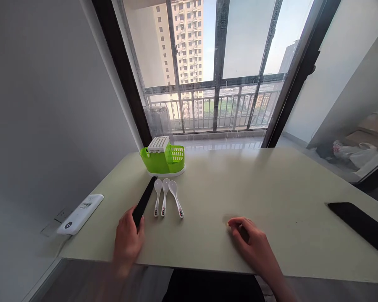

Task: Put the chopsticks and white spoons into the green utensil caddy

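My left hand (128,237) is wrapped round the lower end of a bundle of black chopsticks (145,199) at the left of the table. The bundle slants away from me, its far end close to the base of a green utensil holder (162,161) with a white slatted top and white base. Just right of the chopsticks lie three white spoons, the left spoon (157,197), the middle spoon (164,196) and the right spoon (176,198), bowls pointing away. Over to the right, my right hand (250,241) rests on the tabletop, fingers curled towards the thumb, with nothing visible in them.
A white power strip (82,214) lies along the left edge of the pale table (255,184), its cable dropping over the side. At the right edge is a long black flat object (362,224) with a pointed end. Beyond the table stands a glass sliding door (220,113).
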Demonstrator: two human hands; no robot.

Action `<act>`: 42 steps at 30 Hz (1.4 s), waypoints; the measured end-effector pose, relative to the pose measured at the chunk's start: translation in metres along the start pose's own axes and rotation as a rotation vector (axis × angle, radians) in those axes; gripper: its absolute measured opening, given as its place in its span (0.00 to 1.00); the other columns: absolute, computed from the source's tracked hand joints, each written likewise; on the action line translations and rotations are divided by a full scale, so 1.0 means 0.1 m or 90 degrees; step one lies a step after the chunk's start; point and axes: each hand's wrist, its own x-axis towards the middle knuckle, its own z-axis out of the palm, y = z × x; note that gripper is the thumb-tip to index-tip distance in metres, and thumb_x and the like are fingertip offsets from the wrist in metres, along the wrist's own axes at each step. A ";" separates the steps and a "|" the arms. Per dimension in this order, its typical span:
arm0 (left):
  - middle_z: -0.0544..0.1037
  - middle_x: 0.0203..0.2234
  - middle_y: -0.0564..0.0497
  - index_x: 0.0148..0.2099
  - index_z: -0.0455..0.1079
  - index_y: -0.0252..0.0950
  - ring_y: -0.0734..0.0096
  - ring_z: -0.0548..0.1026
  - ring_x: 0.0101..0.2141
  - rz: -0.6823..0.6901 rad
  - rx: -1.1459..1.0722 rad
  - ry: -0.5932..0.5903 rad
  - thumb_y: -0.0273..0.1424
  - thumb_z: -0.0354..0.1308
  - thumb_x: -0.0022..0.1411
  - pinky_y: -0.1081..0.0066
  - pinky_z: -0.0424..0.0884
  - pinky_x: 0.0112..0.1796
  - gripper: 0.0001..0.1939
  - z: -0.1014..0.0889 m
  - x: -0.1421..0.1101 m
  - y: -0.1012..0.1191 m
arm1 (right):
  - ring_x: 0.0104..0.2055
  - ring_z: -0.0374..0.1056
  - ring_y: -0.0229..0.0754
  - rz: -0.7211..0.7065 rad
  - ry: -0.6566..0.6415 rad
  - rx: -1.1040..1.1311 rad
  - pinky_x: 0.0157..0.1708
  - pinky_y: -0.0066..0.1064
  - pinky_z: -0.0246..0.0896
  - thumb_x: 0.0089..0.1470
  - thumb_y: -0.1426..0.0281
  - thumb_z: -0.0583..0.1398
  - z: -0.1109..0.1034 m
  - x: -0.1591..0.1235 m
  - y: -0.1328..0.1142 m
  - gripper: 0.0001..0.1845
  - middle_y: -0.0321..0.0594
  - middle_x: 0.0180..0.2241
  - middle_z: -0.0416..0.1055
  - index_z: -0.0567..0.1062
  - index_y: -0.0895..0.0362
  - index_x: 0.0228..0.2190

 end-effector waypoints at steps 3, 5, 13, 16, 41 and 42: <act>0.74 0.54 0.33 0.61 0.63 0.30 0.46 0.72 0.55 0.003 -0.010 -0.001 0.41 0.46 0.68 0.49 0.69 0.56 0.26 0.01 0.00 0.00 | 0.43 0.71 0.44 -0.008 -0.005 0.001 0.44 0.34 0.63 0.62 0.62 0.54 0.00 0.00 0.00 0.11 0.39 0.41 0.76 0.75 0.50 0.38; 0.74 0.54 0.34 0.61 0.63 0.31 0.47 0.73 0.55 -0.001 -0.016 -0.006 0.41 0.47 0.68 0.50 0.70 0.55 0.25 0.01 0.00 -0.01 | 0.43 0.70 0.44 -0.009 -0.007 0.002 0.44 0.34 0.63 0.62 0.61 0.54 0.00 -0.01 0.00 0.11 0.39 0.41 0.75 0.75 0.50 0.39; 0.76 0.51 0.34 0.59 0.64 0.31 0.44 0.73 0.52 0.000 0.040 0.006 0.41 0.47 0.69 0.49 0.70 0.52 0.25 -0.05 0.00 0.06 | 0.43 0.70 0.44 0.000 -0.018 0.005 0.44 0.35 0.62 0.63 0.62 0.54 0.00 0.00 0.02 0.11 0.40 0.42 0.75 0.74 0.51 0.39; 0.76 0.52 0.35 0.60 0.63 0.30 0.42 0.71 0.53 -0.028 0.073 0.014 0.43 0.48 0.68 0.48 0.70 0.50 0.26 -0.10 -0.02 0.14 | 0.43 0.70 0.44 0.000 -0.018 0.006 0.45 0.36 0.62 0.63 0.61 0.54 0.00 -0.01 0.02 0.11 0.40 0.42 0.75 0.74 0.51 0.39; 0.80 0.39 0.38 0.38 0.69 0.36 0.47 0.79 0.40 -0.060 0.286 -0.403 0.39 0.55 0.58 0.60 0.71 0.38 0.12 -0.51 1.02 0.43 | 0.42 0.70 0.43 -0.018 -0.010 0.009 0.43 0.34 0.64 0.62 0.64 0.54 0.02 0.01 -0.01 0.10 0.39 0.41 0.74 0.74 0.51 0.39; 0.80 0.39 0.38 0.37 0.69 0.36 0.47 0.79 0.40 -0.057 0.282 -0.407 0.39 0.55 0.58 0.60 0.71 0.38 0.11 -0.49 1.03 0.40 | 0.43 0.71 0.44 -0.021 -0.005 0.010 0.43 0.34 0.64 0.62 0.64 0.54 0.02 0.01 -0.02 0.10 0.39 0.41 0.75 0.74 0.51 0.39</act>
